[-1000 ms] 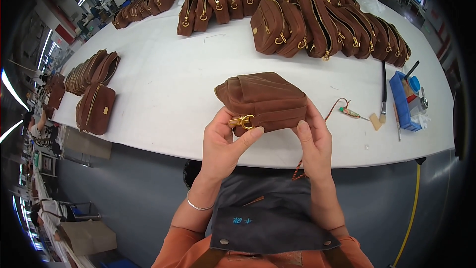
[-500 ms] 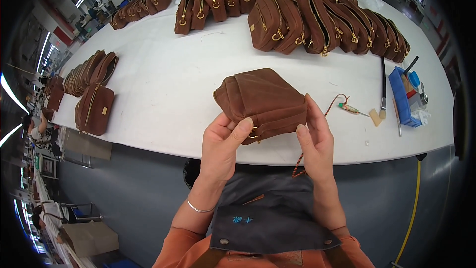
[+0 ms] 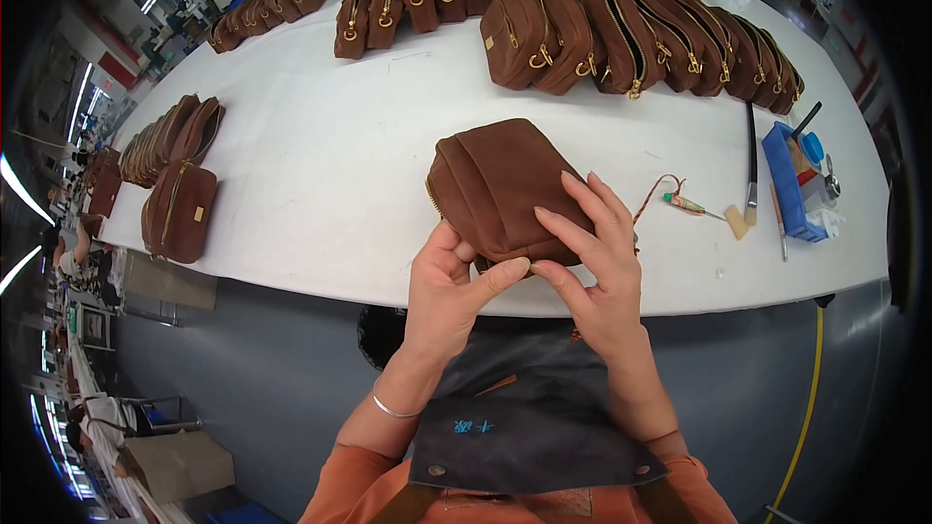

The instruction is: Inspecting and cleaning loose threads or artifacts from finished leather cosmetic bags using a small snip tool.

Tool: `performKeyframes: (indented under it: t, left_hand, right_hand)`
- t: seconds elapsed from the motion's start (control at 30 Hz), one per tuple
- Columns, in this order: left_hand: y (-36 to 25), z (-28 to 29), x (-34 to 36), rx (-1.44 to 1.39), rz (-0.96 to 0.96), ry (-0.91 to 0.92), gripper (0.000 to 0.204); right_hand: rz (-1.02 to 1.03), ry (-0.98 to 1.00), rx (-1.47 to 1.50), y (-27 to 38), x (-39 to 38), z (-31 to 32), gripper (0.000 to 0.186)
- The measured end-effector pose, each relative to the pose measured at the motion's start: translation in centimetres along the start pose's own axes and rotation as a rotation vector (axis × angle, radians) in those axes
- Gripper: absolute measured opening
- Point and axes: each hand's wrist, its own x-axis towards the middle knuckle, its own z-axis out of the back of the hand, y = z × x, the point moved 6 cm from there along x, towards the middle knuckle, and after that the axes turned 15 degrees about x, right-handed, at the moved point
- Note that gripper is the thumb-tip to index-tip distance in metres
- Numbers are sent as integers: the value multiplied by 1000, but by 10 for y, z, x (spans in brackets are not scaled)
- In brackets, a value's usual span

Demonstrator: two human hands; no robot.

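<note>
A brown bag point(image 3: 505, 184) is at the near middle of the white table point(image 3: 320, 136), its near-left edge gripped by the left hand point(image 3: 445, 281). The right hand point(image 3: 604, 277) lays spread fingers on its right side. Zippered bags point(image 3: 616, 34) stand beyond.

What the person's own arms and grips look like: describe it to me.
The left grip and right grip are bare hands without gloves. A thin, plain, silver-coloured bangle circles the left wrist; none shows on the right. Orange sleeves end well short of the wrists. No cables or markings show on either arm.
</note>
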Motion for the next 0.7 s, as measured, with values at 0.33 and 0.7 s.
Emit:
performKeyframes:
  t: [0.33, 0.7]
  left_hand:
    - [14, 1, 4, -39, 23, 45, 58]
    - [25, 11, 10, -15, 37, 138, 65]
  right_hand:
    - [7, -22, 50, -19, -6, -2, 42]
    - [-46, -23, 121, -34, -14, -2, 37]
